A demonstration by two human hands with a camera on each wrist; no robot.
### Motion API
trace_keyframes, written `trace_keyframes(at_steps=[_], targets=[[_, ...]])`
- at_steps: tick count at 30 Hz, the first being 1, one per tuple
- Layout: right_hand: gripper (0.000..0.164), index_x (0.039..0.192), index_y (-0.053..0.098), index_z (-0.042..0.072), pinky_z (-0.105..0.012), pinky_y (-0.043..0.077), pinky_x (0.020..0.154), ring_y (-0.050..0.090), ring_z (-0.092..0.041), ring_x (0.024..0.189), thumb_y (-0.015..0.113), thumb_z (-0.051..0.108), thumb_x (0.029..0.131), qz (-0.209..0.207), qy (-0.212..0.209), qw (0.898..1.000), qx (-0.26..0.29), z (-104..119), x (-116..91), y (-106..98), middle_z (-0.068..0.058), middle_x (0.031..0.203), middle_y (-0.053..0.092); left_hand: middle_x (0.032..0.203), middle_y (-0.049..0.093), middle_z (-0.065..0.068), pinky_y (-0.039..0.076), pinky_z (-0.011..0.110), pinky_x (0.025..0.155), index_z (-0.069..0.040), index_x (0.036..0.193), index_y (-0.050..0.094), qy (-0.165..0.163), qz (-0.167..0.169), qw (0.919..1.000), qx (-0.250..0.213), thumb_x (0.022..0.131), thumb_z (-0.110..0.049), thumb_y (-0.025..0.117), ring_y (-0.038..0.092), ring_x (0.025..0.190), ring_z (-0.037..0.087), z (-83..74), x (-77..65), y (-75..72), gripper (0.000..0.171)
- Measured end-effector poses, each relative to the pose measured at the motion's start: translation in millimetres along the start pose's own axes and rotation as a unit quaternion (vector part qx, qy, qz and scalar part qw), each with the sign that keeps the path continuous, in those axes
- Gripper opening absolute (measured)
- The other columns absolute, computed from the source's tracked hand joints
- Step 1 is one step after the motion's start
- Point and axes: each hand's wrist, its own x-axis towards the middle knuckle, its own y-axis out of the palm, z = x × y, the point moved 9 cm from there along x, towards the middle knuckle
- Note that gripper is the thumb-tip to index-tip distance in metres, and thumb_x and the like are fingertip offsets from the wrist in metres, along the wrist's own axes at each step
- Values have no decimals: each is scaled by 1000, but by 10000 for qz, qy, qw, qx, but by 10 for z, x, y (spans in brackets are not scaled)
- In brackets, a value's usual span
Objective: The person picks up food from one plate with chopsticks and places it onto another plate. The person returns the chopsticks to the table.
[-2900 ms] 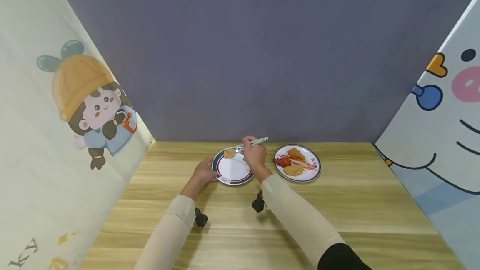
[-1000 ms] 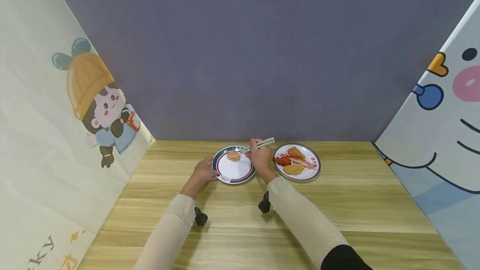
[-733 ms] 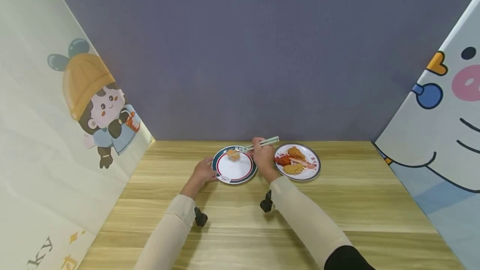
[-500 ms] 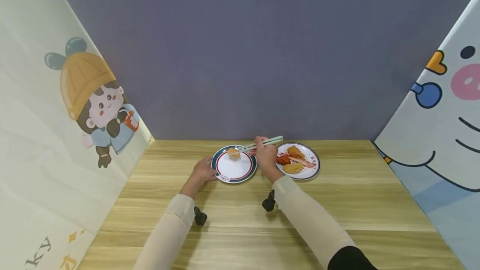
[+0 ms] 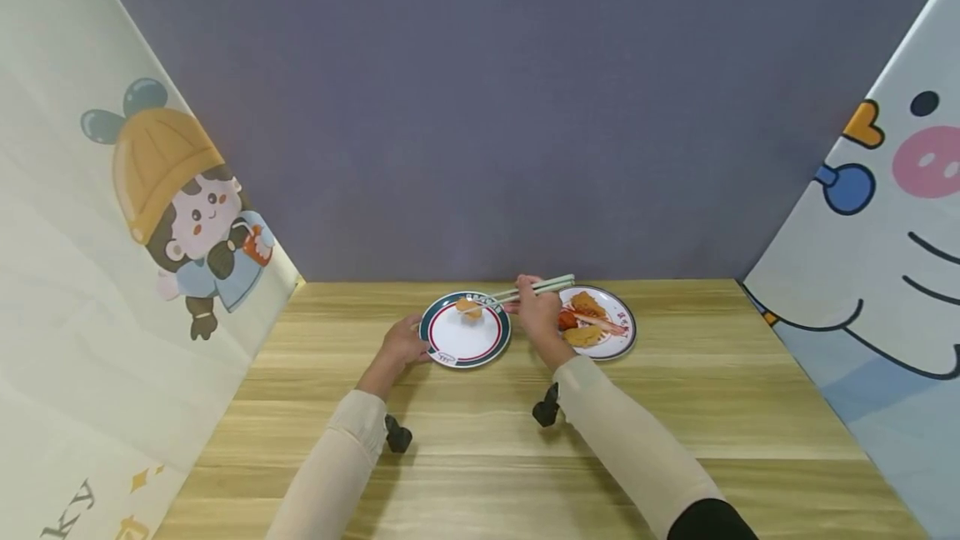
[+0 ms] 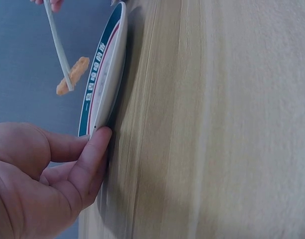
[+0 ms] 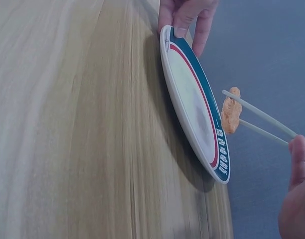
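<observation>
My left hand [image 5: 405, 342] pinches the left edge of a white plate [image 5: 465, 347] with a teal rim and red ring. Thumb on top and fingers beneath, it grips that rim in the left wrist view. My right hand [image 5: 538, 313] holds a pair of pale green chopsticks [image 5: 557, 282] that reach left over the plate. Between their tips is an orange-brown fried nugget [image 7: 231, 114]. Both wrist views show the nugget [image 6: 77, 72] just above the plate's far part, with a gap below it.
Right of my right hand stands a second white plate [image 5: 628, 342] with a dark rim, partly hidden by that hand. It bears fried pieces [image 5: 583, 336], a red-brown piece and a long pinkish strip [image 5: 603, 324]. A grey panel [image 5: 480, 148] rises behind the wooden table [image 5: 465, 473].
My right hand has moved right, nearer the second plate, while the chopsticks and nugget stay over the teal-rimmed plate. The nugget has shifted slightly right. My left hand keeps its grip on the rim.
</observation>
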Motion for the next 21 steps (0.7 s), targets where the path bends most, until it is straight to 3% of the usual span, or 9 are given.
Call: trace_keyframes(at_steps=[2, 6, 14, 21], targets=[[31, 109, 67, -11, -27, 62, 50, 65, -6, 47, 56, 17, 103, -27, -8, 10000, 59, 5, -6, -17, -30, 85, 69, 134, 58, 30, 65, 26, 67, -5, 155, 40, -2, -3, 10000, 32, 86, 12, 61, 67, 82, 20, 5, -4, -1, 75], [30, 107, 67, -11, -28, 62, 50, 66, -8, 47, 56, 16, 102, -33, -35, 9999, 157, 38, -25, -49, -4, 70, 66, 137, 57, 30, 65, 26, 69, -4, 155, 39, -8, 1, 10000, 21, 86, 13, 61, 67, 89, 22, 10, -13, -5, 75], [31, 110, 64, -14, -29, 63, 52, 69, -12, 51, 56, 15, 103, 15, -48, 9991, 419, 61, -64, -102, -2, 69, 67, 138, 56, 31, 65, 26, 68, -3, 155, 39, 44, 39, 10000, -35, 86, 13, 61, 67, 85, 21, 22, -35, -4, 74], [33, 108, 64, -15, -42, 65, 59, 73, -25, 57, 57, 16, 102, 32, -124, 9991, 405, 95, -39, -171, -7, 73, 69, 137, 56, 30, 64, 24, 67, -4, 155, 40, 45, -25, 10000, 24, 86, 12, 61, 67, 84, 20, 1, -25, -21, 74]])
